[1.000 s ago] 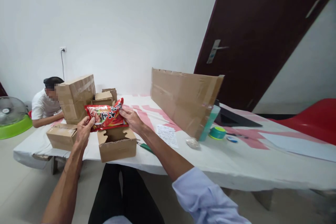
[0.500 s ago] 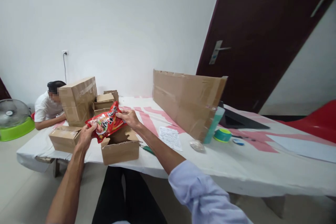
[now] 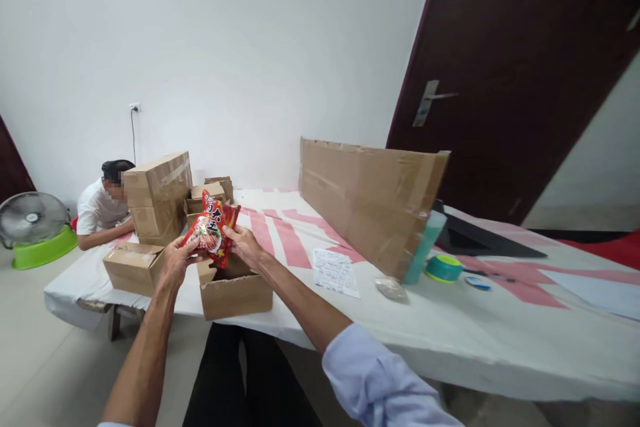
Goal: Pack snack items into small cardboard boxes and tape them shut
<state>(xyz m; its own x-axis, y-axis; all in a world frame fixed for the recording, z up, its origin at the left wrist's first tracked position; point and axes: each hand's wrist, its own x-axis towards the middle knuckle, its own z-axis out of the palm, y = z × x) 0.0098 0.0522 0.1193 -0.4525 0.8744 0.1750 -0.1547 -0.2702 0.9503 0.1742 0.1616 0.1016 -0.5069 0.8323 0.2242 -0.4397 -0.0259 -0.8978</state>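
Observation:
A red printed food packet (image 3: 214, 232) is held up between both my hands, above an open cardboard box (image 3: 237, 298) at the table's front edge. My left hand (image 3: 179, 260) pinches its lower left side. On the right side my right hand (image 3: 243, 245) grips it, with the fingers partly hidden behind it. The packet looks folded or doubled, with a second red edge on its right. The inside of the box is mostly hidden by the packet and my hand. Just left of that box lies a closed cardboard box (image 3: 134, 268).
Tall taped cartons (image 3: 157, 197) stand at the left, with a person (image 3: 100, 210) leaning on the table behind them. Smaller open boxes (image 3: 213, 190) are beyond the packet. A long cardboard panel (image 3: 367, 203), a printed sheet (image 3: 336, 272) and a tape roll (image 3: 444, 268) lie to the right.
The packet has turned from a wide slant to more upright and bunched, and my hands have come closer together. The whole view has shifted slightly.

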